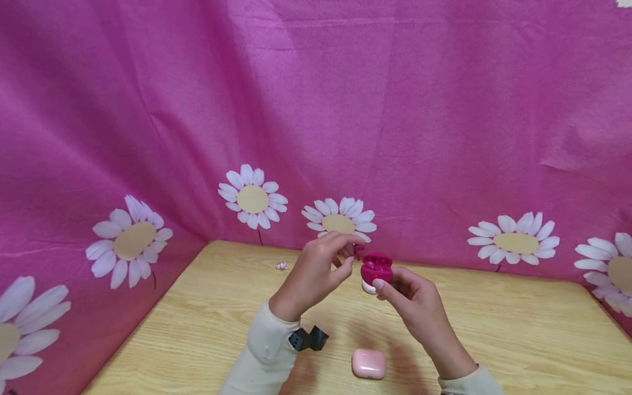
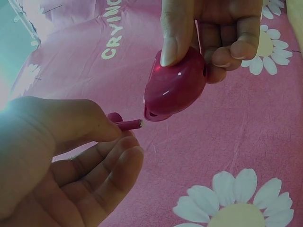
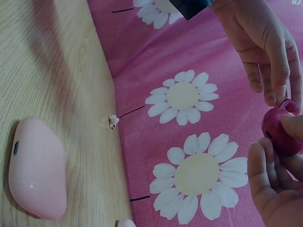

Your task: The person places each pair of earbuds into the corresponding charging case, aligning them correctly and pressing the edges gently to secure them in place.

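Magenta earbud case is held above the wooden table, clasped in the right hand. In the left wrist view the right thumb lies down the front of the case while the curled fingers wrap its back; the hand is closed round it. The lid appears to stand open in the head view, the case just in front of the pink backdrop.

Left hand is raised just beside the case, to its left. Its thumb and forefinger pinch a magenta earbud by the head end, the stem pointing toward the case's lower lip and nearly touching it. The remaining fingers hang loosely curled beneath and hold nothing. The right wrist view shows the same hand descending over the case, fingertips close to its top.

On the table, near the person, lies a pale pink case, closed, flat, well apart from both hands; its port shows on one end in the right wrist view. A small white earbud lies at the table's far edge by the backdrop, left of the hands. A small white rounded object sits on the table behind the right hand, partly hidden; what it is cannot be told.
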`<state>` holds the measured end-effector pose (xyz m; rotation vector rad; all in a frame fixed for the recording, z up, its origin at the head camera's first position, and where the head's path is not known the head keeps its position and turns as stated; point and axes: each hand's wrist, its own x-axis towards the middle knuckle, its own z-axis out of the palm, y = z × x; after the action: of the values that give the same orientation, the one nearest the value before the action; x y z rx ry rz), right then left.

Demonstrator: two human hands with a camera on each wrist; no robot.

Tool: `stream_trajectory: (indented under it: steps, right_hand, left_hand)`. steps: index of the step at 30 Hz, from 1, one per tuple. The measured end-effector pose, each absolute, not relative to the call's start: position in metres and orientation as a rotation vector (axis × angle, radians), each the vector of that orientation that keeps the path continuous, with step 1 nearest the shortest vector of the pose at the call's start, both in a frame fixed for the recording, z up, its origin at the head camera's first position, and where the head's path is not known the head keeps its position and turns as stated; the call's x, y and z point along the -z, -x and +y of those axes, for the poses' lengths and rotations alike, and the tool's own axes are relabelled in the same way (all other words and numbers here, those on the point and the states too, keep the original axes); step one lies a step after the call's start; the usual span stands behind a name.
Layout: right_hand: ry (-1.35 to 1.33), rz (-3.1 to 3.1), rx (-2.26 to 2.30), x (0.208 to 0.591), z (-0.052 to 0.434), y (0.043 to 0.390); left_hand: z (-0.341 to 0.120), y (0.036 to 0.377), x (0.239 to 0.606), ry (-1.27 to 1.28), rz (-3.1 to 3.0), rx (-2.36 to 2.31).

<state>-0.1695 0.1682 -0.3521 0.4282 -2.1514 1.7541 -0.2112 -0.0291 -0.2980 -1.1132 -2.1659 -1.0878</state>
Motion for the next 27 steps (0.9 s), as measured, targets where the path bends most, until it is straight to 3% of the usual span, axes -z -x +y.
stream_trajectory:
  steps: [27]
  right_hand:
    - [-0.435, -2.174, -1.724, 0.3537, 0.1695, 0.1703]
  left_hand:
    - [-0.0204, 0.2047, 0.2969, 1.160, -2.144, 1.111]
